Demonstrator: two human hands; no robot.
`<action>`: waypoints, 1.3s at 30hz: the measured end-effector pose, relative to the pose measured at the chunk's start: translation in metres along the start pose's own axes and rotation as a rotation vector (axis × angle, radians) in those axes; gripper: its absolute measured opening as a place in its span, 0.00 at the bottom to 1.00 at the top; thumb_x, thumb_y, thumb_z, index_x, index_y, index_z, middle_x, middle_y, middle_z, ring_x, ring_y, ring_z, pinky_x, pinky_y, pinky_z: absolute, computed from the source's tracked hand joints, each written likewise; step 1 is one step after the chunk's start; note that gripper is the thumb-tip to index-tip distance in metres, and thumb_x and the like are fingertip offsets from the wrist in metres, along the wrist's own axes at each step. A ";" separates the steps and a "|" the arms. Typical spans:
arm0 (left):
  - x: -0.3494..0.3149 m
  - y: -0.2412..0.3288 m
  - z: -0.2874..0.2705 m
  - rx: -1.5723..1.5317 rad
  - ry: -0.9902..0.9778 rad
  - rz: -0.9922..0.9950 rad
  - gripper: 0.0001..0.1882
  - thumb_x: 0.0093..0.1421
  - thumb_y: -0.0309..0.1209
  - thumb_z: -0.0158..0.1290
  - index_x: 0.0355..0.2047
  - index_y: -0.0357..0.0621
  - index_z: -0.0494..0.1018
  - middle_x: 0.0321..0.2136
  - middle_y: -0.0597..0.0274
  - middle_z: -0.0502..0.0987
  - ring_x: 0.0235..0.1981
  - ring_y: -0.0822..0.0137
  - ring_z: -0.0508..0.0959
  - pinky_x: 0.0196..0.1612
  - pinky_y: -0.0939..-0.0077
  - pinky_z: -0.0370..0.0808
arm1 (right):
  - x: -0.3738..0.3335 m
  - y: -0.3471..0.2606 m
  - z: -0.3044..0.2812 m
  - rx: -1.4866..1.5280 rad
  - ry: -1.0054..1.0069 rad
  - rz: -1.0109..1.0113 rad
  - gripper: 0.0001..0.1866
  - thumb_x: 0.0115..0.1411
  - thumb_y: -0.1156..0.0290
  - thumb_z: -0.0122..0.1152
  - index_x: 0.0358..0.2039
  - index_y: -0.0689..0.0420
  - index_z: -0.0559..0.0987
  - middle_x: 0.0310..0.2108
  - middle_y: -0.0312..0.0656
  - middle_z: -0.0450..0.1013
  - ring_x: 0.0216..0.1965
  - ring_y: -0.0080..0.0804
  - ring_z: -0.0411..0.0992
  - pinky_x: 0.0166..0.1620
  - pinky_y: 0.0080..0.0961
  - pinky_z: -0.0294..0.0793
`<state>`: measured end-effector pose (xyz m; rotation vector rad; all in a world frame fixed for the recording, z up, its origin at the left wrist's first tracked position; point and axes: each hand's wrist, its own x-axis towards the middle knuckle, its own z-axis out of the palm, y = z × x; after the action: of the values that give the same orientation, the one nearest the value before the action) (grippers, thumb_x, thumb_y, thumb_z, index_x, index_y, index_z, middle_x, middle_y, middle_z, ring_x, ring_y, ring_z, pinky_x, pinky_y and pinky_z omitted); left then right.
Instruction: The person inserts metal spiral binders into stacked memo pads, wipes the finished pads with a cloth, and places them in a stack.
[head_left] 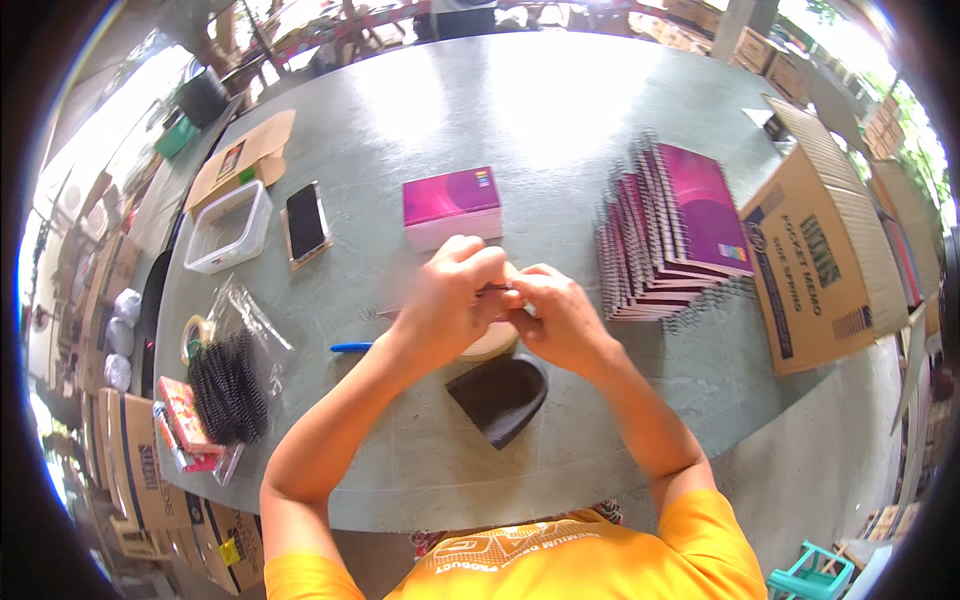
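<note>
My left hand (450,295) and my right hand (562,318) meet over the middle of the table. Fingers of both are pinched together around something small and dark, mostly hidden by them. Partly covered below my hands lies a round, pale thing (492,343), perhaps a tape roll. Nearer me rests a flat black piece (500,396) with one rounded end. A blue pen (350,347) lies left of my left wrist, with a thin wire coil (378,313) close by. Just beyond my hands sits a stack of purple-covered pads (452,207).
To the right, purple spiral notebooks (668,230) are piled before an open cardboard box (815,265). Leftward are a phone (306,222), a clear plastic container (262,225), black spiral coils (228,390) and a clear plastic bag (255,325). The table edge (440,528) curves close to my body.
</note>
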<state>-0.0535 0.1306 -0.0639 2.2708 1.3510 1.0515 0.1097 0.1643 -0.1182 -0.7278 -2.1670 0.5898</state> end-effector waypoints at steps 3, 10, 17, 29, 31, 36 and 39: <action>-0.003 0.007 -0.012 0.033 0.143 0.190 0.11 0.49 0.30 0.61 0.32 0.42 0.74 0.33 0.58 0.74 0.38 0.57 0.72 0.41 0.66 0.70 | -0.003 -0.023 -0.015 0.204 0.016 0.099 0.18 0.48 0.83 0.53 0.42 0.58 0.75 0.35 0.51 0.74 0.37 0.48 0.74 0.37 0.35 0.74; -0.017 0.038 -0.033 0.162 0.363 0.182 0.11 0.50 0.32 0.61 0.34 0.42 0.75 0.37 0.54 0.75 0.42 0.54 0.72 0.46 0.66 0.68 | 0.013 -0.063 -0.171 -0.634 0.569 -0.290 0.20 0.52 0.85 0.51 0.44 0.53 0.78 0.47 0.41 0.74 0.51 0.38 0.71 0.53 0.30 0.70; -0.045 0.013 -0.011 0.133 0.226 0.143 0.09 0.50 0.29 0.61 0.32 0.44 0.77 0.35 0.56 0.75 0.40 0.56 0.73 0.42 0.66 0.70 | -0.034 -0.009 -0.180 -0.337 0.400 0.054 0.13 0.59 0.76 0.51 0.43 0.57 0.78 0.48 0.43 0.73 0.54 0.34 0.68 0.57 0.29 0.64; -0.071 0.000 0.011 0.019 0.059 0.087 0.09 0.50 0.30 0.61 0.31 0.43 0.76 0.34 0.58 0.75 0.39 0.56 0.73 0.42 0.65 0.70 | -0.007 0.038 -0.204 0.376 0.300 0.667 0.34 0.59 0.54 0.53 0.61 0.59 0.60 0.61 0.52 0.57 0.59 0.41 0.59 0.60 0.37 0.57; -0.077 -0.001 0.019 -0.008 0.014 0.068 0.09 0.51 0.31 0.60 0.31 0.43 0.75 0.34 0.58 0.75 0.38 0.57 0.73 0.43 0.64 0.70 | -0.012 0.023 -0.193 0.022 0.184 0.582 0.35 0.59 0.54 0.53 0.61 0.62 0.59 0.60 0.54 0.57 0.60 0.40 0.59 0.60 0.36 0.57; -0.075 0.001 0.033 -0.088 0.000 0.050 0.10 0.51 0.31 0.61 0.34 0.42 0.75 0.35 0.57 0.75 0.39 0.57 0.74 0.43 0.66 0.71 | -0.004 0.027 -0.207 0.275 0.163 0.643 0.28 0.62 0.67 0.52 0.59 0.67 0.61 0.57 0.48 0.63 0.55 0.30 0.63 0.57 0.22 0.61; -0.079 -0.003 0.037 -0.104 -0.013 0.032 0.10 0.51 0.30 0.61 0.33 0.41 0.75 0.35 0.57 0.75 0.39 0.57 0.74 0.42 0.66 0.71 | -0.004 0.023 -0.207 0.289 0.185 0.712 0.25 0.62 0.73 0.47 0.59 0.67 0.61 0.57 0.48 0.63 0.56 0.30 0.63 0.58 0.21 0.60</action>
<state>-0.0516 0.0684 -0.1257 2.2262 1.2292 1.0894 0.2803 0.2150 -0.0090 -1.3350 -1.5715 1.1166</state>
